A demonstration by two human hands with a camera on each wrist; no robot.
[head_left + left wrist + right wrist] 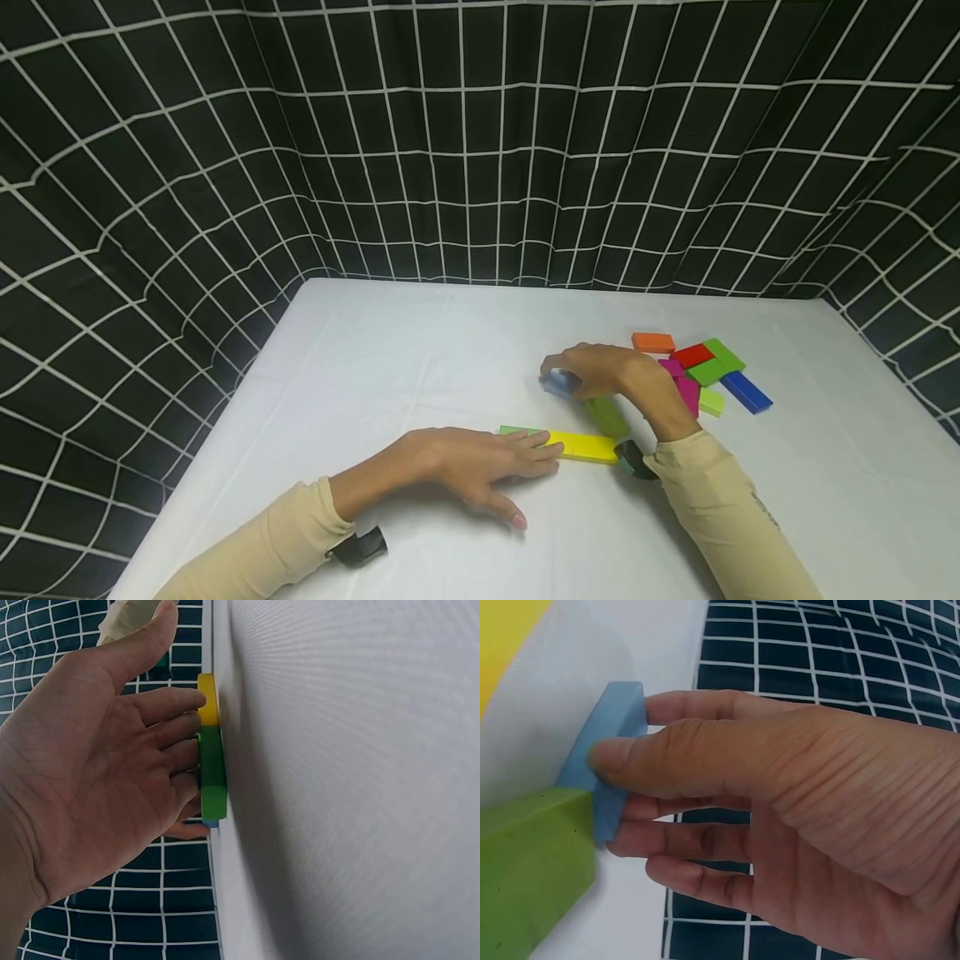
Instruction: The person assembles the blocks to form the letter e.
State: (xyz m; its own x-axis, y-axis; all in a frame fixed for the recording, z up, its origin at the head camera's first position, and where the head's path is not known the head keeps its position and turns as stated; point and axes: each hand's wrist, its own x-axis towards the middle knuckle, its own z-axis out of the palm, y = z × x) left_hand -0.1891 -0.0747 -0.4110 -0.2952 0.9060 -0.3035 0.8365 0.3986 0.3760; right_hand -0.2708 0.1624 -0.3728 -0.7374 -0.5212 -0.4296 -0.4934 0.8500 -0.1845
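Note:
My right hand pinches a light blue block between thumb and fingers, close over the white table. One end of an olive-green block meets the light blue block in the right wrist view. In the head view, that olive-green block lies partly under the right hand. My left hand is palm down with its fingers straight, their tips at a yellow block and a green block. These two lie end to end in a row, partly covered by the fingers.
To the right lies a loose group of blocks: an orange block, a red block, a dark blue block, a lime block, and several green and magenta ones. A black gridded curtain borders the white table.

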